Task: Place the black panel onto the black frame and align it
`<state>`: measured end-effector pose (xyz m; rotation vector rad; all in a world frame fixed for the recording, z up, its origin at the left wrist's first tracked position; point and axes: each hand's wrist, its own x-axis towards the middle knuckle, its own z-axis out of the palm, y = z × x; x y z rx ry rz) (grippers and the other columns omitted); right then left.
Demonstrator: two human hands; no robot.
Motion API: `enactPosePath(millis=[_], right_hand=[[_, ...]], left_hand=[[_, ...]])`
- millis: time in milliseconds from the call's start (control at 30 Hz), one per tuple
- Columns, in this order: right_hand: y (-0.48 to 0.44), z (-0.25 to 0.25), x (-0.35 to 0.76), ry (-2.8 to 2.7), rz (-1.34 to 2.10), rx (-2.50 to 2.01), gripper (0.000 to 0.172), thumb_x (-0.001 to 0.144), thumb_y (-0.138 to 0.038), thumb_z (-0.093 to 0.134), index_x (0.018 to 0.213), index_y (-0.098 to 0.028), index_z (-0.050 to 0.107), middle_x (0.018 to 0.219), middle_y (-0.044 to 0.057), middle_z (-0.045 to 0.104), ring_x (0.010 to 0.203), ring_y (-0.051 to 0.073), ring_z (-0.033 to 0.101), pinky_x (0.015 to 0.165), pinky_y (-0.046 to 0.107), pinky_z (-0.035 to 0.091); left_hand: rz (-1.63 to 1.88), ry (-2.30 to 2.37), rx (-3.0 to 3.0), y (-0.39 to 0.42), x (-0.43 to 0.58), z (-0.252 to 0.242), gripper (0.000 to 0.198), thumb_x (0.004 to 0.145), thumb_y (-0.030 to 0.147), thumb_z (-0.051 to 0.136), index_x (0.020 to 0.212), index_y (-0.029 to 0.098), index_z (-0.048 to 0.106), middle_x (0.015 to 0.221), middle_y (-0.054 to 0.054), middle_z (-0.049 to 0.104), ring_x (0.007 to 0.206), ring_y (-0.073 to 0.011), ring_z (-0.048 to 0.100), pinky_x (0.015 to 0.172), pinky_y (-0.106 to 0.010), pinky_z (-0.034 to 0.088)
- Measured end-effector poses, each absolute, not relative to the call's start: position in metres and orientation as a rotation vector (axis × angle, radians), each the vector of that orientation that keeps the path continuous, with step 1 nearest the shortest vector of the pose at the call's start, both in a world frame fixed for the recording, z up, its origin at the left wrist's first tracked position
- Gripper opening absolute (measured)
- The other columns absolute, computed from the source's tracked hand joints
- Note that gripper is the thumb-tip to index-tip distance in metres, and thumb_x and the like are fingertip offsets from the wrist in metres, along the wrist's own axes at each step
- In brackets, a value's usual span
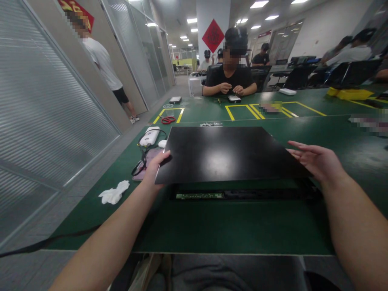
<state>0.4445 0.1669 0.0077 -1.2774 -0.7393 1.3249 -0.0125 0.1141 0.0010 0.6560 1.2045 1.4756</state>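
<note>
Head view. Both hands are at a wide, glossy dark panel (pixel 218 155), face up, raised over the near middle of the green bench (pixel 236 228). Left hand (pixel 156 165) grips the panel's left edge, thumb lapped onto the top face, its fingers mostly hidden below. Right hand (pixel 321 161) is at the right edge, fingers stretched out and loosely spread, not closed over the top; how much of the weight it bears from beneath is hidden.

Directly under the panel's near edge, a black frame (pixel 260 195) lies on the bench, with a green circuit strip (pixel 199 196) along the left part of its near side. Whether the panel's far edge touches anything cannot be told.

Left side of bench: crumpled white tissue (pixel 115 192) nearest; beyond it a flat pinkish object (pixel 140 174), partly behind the left hand, with black cable (pixel 138 167) looped over it; then a white device (pixel 150 136) and a small white rounded piece (pixel 163 143). A dark strap (pixel 69 235) crosses the near left corner.

Far of the panel: a row of small silvery pieces (pixel 211 124); left of these, red-handled scissors (pixel 168 120) by yellow tape lines (pixel 180 115).

Across the bench, a person in black (pixel 232 79) sits, both hands above a small dark box (pixel 234 99). Far right, a yellow tray (pixel 348 93).
</note>
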Motion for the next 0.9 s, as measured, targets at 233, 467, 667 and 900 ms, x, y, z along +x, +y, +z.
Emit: enactPosePath(millis=[233, 467, 667, 900], right_hand=[[0.168, 0.002, 0.442, -0.851, 1.106, -1.532, 0.055, 0.071, -0.017, 0.057, 0.126, -0.022, 0.054, 0.072, 0.01, 0.074, 0.062, 0.019, 0.069, 0.053, 0.023, 0.05], [0.168, -0.001, 0.441, -0.99, 0.921, -1.657, 0.047, 0.081, -0.029, 0.057, 0.126, -0.019, 0.065, 0.063, 0.009, 0.071, 0.046, 0.011, 0.053, 0.042, 0.018, 0.031], [0.167, -0.001, 0.439, -0.976, 0.858, -1.702, 0.051, 0.084, -0.037, 0.055, 0.13, -0.018, 0.064, 0.064, 0.009, 0.071, 0.046, 0.01, 0.049, 0.045, 0.018, 0.033], [0.172, -0.008, 0.445, -0.975, 0.793, -1.737, 0.053, 0.083, -0.042, 0.053, 0.129, -0.019, 0.065, 0.067, 0.009, 0.072, 0.049, 0.011, 0.048, 0.048, 0.021, 0.033]], left_hand=[[1.51, 1.1, 0.749, 0.121, -0.013, -0.007, 0.039, 0.072, 0.026, 0.076, 0.109, 0.015, 0.071, 0.094, -0.007, 0.079, 0.09, -0.0265, 0.075, 0.072, -0.032, 0.061], [1.517, 1.129, 0.782, 0.12, -0.01, -0.011, 0.039, 0.073, 0.027, 0.077, 0.109, 0.016, 0.067, 0.096, -0.005, 0.078, 0.087, -0.0219, 0.075, 0.064, -0.026, 0.057], [1.53, 1.152, 0.742, 0.116, 0.001, -0.007, 0.039, 0.073, 0.026, 0.078, 0.108, 0.017, 0.064, 0.089, -0.004, 0.077, 0.089, -0.0231, 0.074, 0.073, -0.029, 0.057], [1.47, 1.155, 0.788, 0.116, 0.004, -0.011, 0.047, 0.069, 0.029, 0.084, 0.108, 0.017, 0.061, 0.079, -0.002, 0.075, 0.068, -0.0186, 0.071, 0.06, -0.025, 0.054]])
